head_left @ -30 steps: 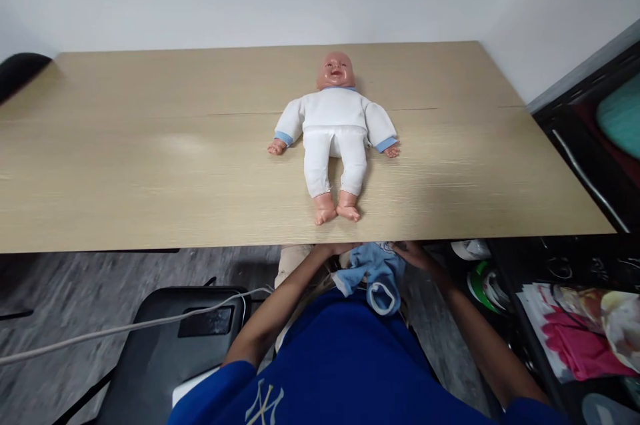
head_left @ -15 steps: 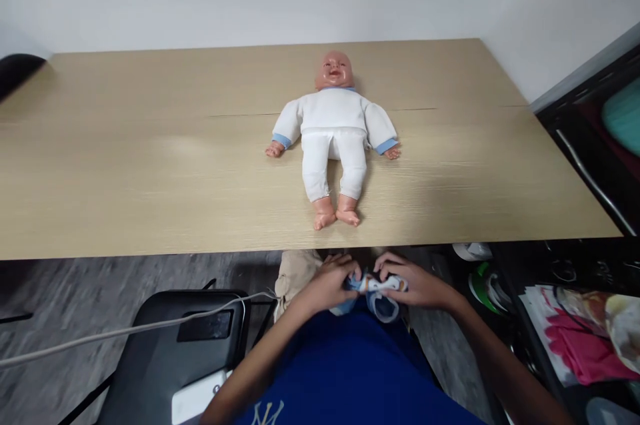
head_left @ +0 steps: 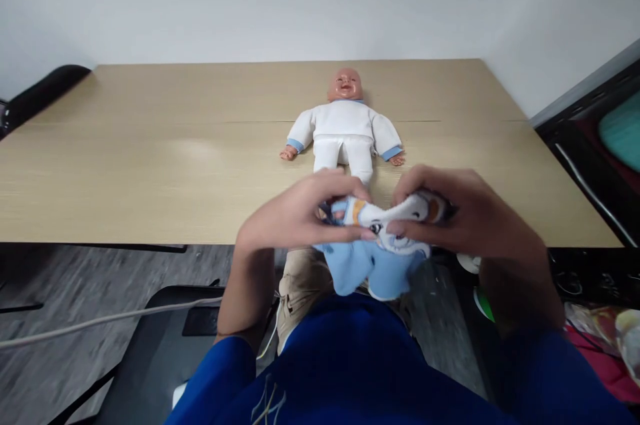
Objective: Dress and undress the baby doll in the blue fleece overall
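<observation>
A small light blue baby garment (head_left: 350, 265) with a white and orange cartoon animal face is bunched between my hands, in front of the table's near edge. Two rounded blue parts of it hang down; its exact kind is hard to make out. My left hand (head_left: 305, 211) pinches its left side between thumb and fingers. On the right side, my right hand (head_left: 440, 211) grips it the same way, both thumbs meeting near the middle. Beyond them a baby doll (head_left: 343, 119) in a white suit with blue cuffs lies face up, its feet hidden behind my hands.
The wooden table (head_left: 200, 178) runs up to a white wall. At the left below stands a black chair (head_left: 150, 351) with a dark phone on it and a pale cable (head_left: 125, 321) across it. Dark shelving with a pink cloth (head_left: 600, 365) is at the right.
Both hands have risen from my lap to the table's near edge, bringing the garment up with them. My view has shifted slightly; the doll lies as before.
</observation>
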